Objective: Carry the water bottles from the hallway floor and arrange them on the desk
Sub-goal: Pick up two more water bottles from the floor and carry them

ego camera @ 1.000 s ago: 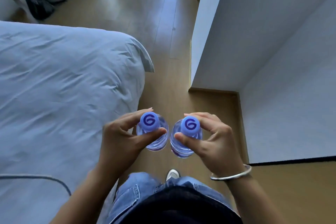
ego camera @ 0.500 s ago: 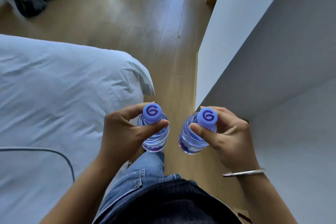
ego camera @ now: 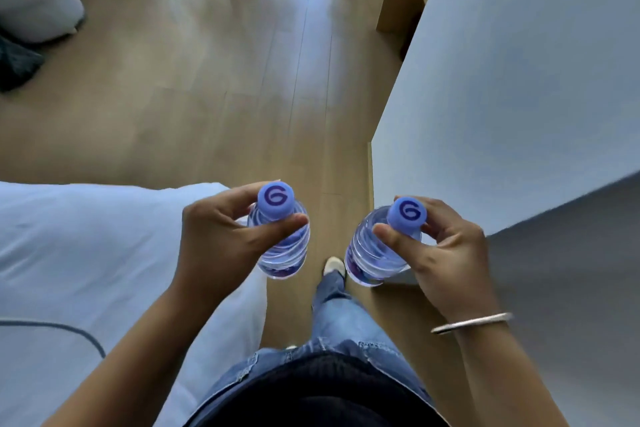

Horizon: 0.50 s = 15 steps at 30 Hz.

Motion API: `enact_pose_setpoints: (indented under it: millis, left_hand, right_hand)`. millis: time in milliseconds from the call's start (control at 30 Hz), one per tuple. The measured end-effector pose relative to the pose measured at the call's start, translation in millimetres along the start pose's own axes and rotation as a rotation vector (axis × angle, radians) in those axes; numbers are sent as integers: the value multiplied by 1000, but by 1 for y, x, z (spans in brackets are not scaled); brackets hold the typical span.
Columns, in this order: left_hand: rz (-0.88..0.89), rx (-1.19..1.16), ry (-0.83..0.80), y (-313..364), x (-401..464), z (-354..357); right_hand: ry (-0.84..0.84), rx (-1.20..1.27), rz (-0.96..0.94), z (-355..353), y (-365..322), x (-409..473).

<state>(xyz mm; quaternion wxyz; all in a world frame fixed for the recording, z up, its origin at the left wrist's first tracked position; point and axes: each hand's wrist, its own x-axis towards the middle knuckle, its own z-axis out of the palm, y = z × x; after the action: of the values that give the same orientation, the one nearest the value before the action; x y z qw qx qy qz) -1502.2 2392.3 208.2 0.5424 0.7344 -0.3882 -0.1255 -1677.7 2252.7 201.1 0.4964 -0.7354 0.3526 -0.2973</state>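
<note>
The left hand [ego camera: 221, 239] pinches the neck of one clear plastic water bottle with a purple cap [ego camera: 282, 246]; the right hand [ego camera: 446, 264] pinches a second such bottle [ego camera: 375, 253]. Both hang upright, apart, above the wooden floor [ego camera: 207, 97], between the white bed [ego camera: 86, 253] and the white wall [ego camera: 519, 80].

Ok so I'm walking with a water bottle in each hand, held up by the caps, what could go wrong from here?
1. Each hand pinches only the neck: left hand on the left bottle, right hand on the right bottle. Either could slip and drop.
2. The wall corner sits close on the right; the right bottle might clip it.
</note>
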Motion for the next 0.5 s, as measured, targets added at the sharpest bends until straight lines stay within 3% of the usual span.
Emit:
enact_pose_setpoints:
  millis: [300,500]
  left_hand:
    - [-39,-52,-1,-32,191,47]
    - [-84,-101,83,-47,312,70]
  right_hand:
    - [-54,-48,-54,16,15,200]
    - [-24,-68,-99,21,13,330]
